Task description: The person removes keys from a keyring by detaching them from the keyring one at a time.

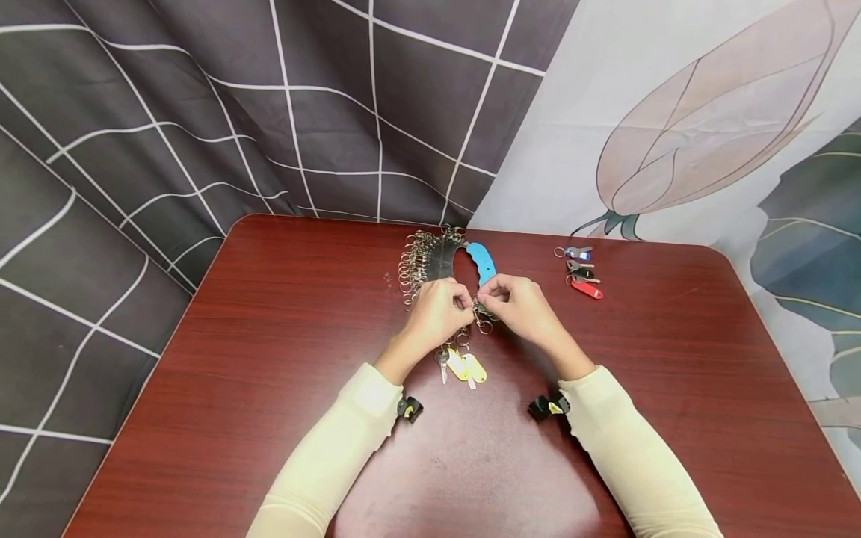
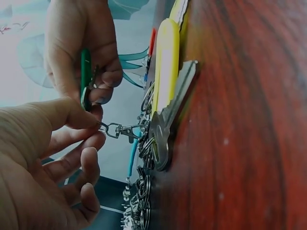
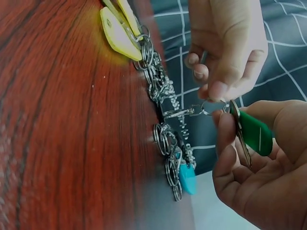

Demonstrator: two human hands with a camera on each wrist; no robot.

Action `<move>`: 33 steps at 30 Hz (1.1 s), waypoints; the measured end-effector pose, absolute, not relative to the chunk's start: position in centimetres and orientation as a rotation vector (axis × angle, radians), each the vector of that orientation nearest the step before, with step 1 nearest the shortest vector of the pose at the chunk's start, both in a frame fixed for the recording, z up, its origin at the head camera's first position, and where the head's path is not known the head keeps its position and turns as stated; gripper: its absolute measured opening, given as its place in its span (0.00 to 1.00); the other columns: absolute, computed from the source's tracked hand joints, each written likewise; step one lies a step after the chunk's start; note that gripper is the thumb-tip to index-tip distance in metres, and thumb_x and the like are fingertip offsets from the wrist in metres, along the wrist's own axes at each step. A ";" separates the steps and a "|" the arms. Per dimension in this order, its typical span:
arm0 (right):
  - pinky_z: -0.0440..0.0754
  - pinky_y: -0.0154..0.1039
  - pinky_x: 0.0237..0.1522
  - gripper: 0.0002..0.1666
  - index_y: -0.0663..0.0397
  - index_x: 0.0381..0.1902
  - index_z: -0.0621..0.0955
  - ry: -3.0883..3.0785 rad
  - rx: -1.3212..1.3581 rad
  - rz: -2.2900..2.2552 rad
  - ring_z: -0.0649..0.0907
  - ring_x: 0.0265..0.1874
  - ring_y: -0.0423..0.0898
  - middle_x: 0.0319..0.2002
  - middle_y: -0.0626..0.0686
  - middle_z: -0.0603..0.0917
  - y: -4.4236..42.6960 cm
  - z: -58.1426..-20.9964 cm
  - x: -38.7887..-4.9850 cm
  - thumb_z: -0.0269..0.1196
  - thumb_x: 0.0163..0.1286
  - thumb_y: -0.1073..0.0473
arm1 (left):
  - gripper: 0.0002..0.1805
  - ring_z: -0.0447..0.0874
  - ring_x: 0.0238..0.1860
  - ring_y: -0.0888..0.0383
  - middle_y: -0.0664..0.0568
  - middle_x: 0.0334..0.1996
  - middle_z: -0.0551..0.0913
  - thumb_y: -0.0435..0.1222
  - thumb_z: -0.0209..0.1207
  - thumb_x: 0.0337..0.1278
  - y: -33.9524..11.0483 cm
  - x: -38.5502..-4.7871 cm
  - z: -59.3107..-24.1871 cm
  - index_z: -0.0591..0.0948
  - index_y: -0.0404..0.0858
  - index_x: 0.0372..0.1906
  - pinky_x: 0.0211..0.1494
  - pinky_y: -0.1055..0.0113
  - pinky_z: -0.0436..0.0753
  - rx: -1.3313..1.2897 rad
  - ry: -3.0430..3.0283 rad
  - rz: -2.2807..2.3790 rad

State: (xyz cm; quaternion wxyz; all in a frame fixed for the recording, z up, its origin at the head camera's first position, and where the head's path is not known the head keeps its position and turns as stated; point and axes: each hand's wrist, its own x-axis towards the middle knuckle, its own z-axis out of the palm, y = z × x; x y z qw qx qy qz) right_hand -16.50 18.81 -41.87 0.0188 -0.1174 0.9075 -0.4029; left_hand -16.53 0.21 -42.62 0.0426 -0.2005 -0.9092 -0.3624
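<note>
My left hand (image 1: 437, 310) pinches a metal split ring (image 3: 207, 106) between thumb and index finger, its other fingers loosely bent. The ring hangs on a swivel clasp (image 2: 127, 132) from a curved black key holder (image 1: 440, 258) with a blue handle (image 1: 481, 261). My right hand (image 1: 521, 302) holds a key (image 3: 243, 148) with a green tag (image 3: 256, 132) close against that ring. Whether the key is threaded on it, I cannot tell. Nearer to me, yellow tags (image 1: 474, 368) and a silver key (image 2: 165, 120) lie by the holder's near end.
Many ringed clasps (image 1: 412, 269) line the holder's left edge. To the right on the dark red table (image 1: 646, 388) lie keys with a blue tag (image 1: 580, 253), a black-headed key (image 1: 581, 273) and a red tag (image 1: 587, 289). A grid-patterned curtain (image 1: 323, 134) hangs behind the table.
</note>
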 end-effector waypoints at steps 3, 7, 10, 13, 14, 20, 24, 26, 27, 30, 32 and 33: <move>0.80 0.32 0.35 0.05 0.54 0.38 0.87 2.787 -0.347 -1.276 0.84 0.30 0.39 0.33 0.52 0.90 19.0 -42.1 -16.7 0.67 0.71 0.59 | 0.09 0.81 0.28 0.60 0.58 0.25 0.82 0.30 0.70 0.46 0.1 -16.6 -42.6 0.86 0.46 0.20 0.36 0.67 0.78 -0.614 -2.787 -1.098; 0.80 0.32 0.34 0.05 0.53 0.37 0.87 2.770 -0.324 -1.289 0.84 0.29 0.38 0.33 0.52 0.90 19.0 -42.2 -16.8 0.67 0.71 0.59 | 0.10 0.81 0.28 0.60 0.57 0.25 0.83 0.29 0.71 0.46 0.1 -16.6 -42.7 0.86 0.46 0.19 0.36 0.67 0.78 -0.634 -2.762 -1.099; 0.79 0.33 0.34 0.05 0.53 0.37 0.87 2.764 -0.304 -1.293 0.84 0.30 0.40 0.32 0.52 0.90 19.0 -42.3 -16.8 0.66 0.71 0.59 | 0.10 0.80 0.27 0.60 0.57 0.24 0.82 0.29 0.70 0.45 0.2 -16.6 -42.7 0.85 0.45 0.18 0.36 0.68 0.78 -0.648 -2.737 -1.113; 0.80 0.34 0.36 0.04 0.53 0.37 0.86 2.753 -0.283 -1.295 0.84 0.31 0.41 0.32 0.51 0.89 18.9 -42.4 -16.7 0.65 0.70 0.60 | 0.09 0.80 0.27 0.61 0.57 0.24 0.82 0.29 0.70 0.45 0.1 -16.6 -42.7 0.85 0.45 0.18 0.35 0.69 0.78 -0.632 -2.731 -1.155; 0.80 0.35 0.37 0.04 0.53 0.36 0.86 2.749 -0.276 -1.295 0.84 0.32 0.42 0.32 0.51 0.89 18.9 -42.3 -16.7 0.65 0.68 0.60 | 0.09 0.79 0.27 0.61 0.57 0.23 0.82 0.29 0.70 0.45 0.1 -16.6 -42.8 0.85 0.45 0.18 0.35 0.69 0.77 -0.626 -2.731 -1.172; 0.79 0.39 0.37 0.05 0.51 0.37 0.83 2.730 -0.271 -1.296 0.83 0.33 0.45 0.32 0.51 0.87 18.9 -42.2 -16.5 0.63 0.62 0.63 | 0.09 0.79 0.27 0.60 0.56 0.23 0.83 0.30 0.71 0.46 0.1 -16.7 -42.7 0.86 0.44 0.18 0.36 0.69 0.77 -0.605 -2.721 -1.237; 0.78 0.38 0.36 0.08 0.50 0.38 0.84 2.741 -0.288 -1.292 0.82 0.31 0.45 0.32 0.50 0.87 18.9 -42.3 -16.5 0.61 0.63 0.64 | 0.10 0.79 0.28 0.60 0.56 0.24 0.82 0.30 0.71 0.46 0.2 -16.6 -42.6 0.85 0.44 0.18 0.36 0.70 0.77 -0.617 -2.721 -1.230; 0.78 0.37 0.35 0.06 0.50 0.38 0.84 2.751 -0.279 -1.290 0.82 0.30 0.44 0.31 0.50 0.87 19.0 -42.4 -16.5 0.62 0.65 0.63 | 0.10 0.79 0.28 0.61 0.56 0.24 0.82 0.29 0.70 0.46 0.2 -16.5 -42.6 0.85 0.44 0.17 0.36 0.70 0.77 -0.637 -2.719 -1.208; 0.78 0.37 0.35 0.05 0.50 0.38 0.84 2.752 -0.271 -1.288 0.81 0.30 0.44 0.31 0.50 0.87 19.0 -42.4 -16.6 0.62 0.66 0.62 | 0.10 0.79 0.27 0.61 0.57 0.24 0.82 0.29 0.70 0.46 0.3 -16.5 -42.6 0.85 0.44 0.17 0.36 0.70 0.77 -0.651 -2.716 -1.196; 0.79 0.36 0.35 0.04 0.52 0.38 0.84 2.748 -0.253 -1.292 0.82 0.30 0.43 0.31 0.51 0.87 19.0 -42.4 -16.7 0.63 0.69 0.61 | 0.10 0.80 0.27 0.61 0.56 0.24 0.83 0.28 0.70 0.45 0.3 -16.4 -42.6 0.85 0.44 0.18 0.36 0.69 0.78 -0.703 -2.722 -1.145; 0.79 0.35 0.35 0.04 0.53 0.39 0.84 2.742 -0.252 -1.293 0.82 0.29 0.43 0.31 0.52 0.87 19.0 -42.4 -16.7 0.63 0.69 0.60 | 0.09 0.81 0.27 0.60 0.55 0.24 0.83 0.28 0.70 0.46 0.3 -16.4 -42.5 0.86 0.43 0.19 0.36 0.68 0.79 -0.734 -2.739 -1.109; 0.79 0.35 0.35 0.04 0.53 0.39 0.84 2.737 -0.254 -1.296 0.82 0.30 0.43 0.31 0.52 0.87 19.0 -42.4 -16.7 0.63 0.69 0.60 | 0.08 0.82 0.27 0.60 0.55 0.24 0.83 0.29 0.70 0.47 0.3 -16.4 -42.5 0.87 0.43 0.20 0.36 0.68 0.80 -0.745 -2.750 -1.094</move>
